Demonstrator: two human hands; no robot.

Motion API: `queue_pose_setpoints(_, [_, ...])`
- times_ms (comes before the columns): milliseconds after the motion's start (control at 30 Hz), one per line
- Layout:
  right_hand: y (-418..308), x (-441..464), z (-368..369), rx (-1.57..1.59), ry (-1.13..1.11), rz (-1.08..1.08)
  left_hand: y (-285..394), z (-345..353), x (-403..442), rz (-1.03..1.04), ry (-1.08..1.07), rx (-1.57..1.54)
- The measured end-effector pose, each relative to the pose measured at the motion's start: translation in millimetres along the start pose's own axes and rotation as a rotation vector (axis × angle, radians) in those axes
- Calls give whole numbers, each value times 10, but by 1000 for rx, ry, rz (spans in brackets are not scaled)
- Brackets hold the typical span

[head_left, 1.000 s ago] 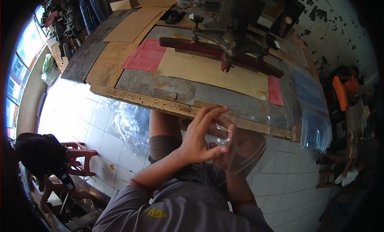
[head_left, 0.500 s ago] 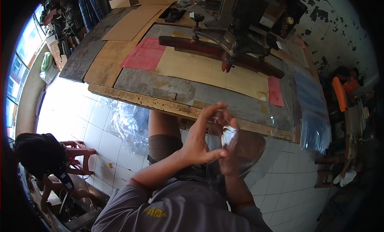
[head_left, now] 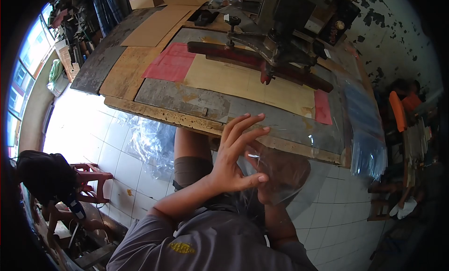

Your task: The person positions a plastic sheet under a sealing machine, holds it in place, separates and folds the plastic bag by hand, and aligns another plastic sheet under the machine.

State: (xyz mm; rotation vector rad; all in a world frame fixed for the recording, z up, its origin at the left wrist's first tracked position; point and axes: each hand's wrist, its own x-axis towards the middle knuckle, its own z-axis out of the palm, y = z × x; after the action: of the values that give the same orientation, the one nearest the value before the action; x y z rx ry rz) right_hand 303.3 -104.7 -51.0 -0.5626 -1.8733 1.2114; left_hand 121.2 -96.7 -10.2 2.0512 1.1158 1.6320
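Note:
My left hand is raised at the table's front edge, its fingers spread and its thumb stretched toward my right hand. Nothing sits in its grasp. A clear plastic sheet hangs over my lap, just beyond the left thumb. My right hand is at this sheet and looks closed on it, though glare and the left hand hide part of its fingers. Ahead on the table, a yellow sheet with pink ends lies beneath the red bar of a press.
A stack of clear plastic sheets hangs over the table's right edge. Crumpled plastic lies on the tiled floor at left. Cardboard rests at the table's far left. Another person is beside a red stool.
The left hand's fingers have spread and lifted away from the right hand. The bright white glare on the plastic by the right hand has shrunk.

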Motion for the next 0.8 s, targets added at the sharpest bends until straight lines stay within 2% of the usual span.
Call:
queue_pose_setpoints(33, [-126, 44, 55, 100, 55, 48, 5, -25, 18, 1, -10, 1])
queue_pose_setpoints(100, [-76, 85, 52, 64, 120, -33, 37, -34, 25, -42, -17, -30])
queue_pose_setpoints(133, [82, 131, 3, -72, 127, -161, 67, -20, 13, -86, -13, -61])
queue_pose_setpoints(200, [184, 129, 19, -39, 212, -246, 82, 1, 9, -113, 6, -84])
queue_pose_setpoints(267, [-7, 219, 210, 302, 364, -154, 50, 26, 5, -80, 37, -66])
queue_pose_setpoints(367, [-79, 259, 230, 433, 408, -143, 35, 42, 10, -61, 77, -79])
queue_pose_setpoints(433, [15, 190, 193, 472, 370, -98, 1, 34, -4, -53, 55, -39])
queue_pose_setpoints(500, [105, 141, 131, 294, 318, -101, -26, 13, 1, -36, 34, -27])
queue_pose_setpoints(533, [137, 142, 87, 96, 282, -126, -34, 0, 18, -21, 26, -34])
queue_pose_setpoints(600, [125, 134, 91, -18, 225, -98, -12, -7, 42, -11, 44, -95])
queue_pose_setpoints(700, [-41, 146, 169, 200, 150, -30, 78, -34, 94, -67, 49, -214])
queue_pose_setpoints(767, [-37, 169, 166, 264, 112, -44, 116, -118, 81, -167, -39, -230])
queue_pose_setpoints(800, [23, 176, 158, 262, 102, -69, 67, -126, 80, -115, -41, -194])
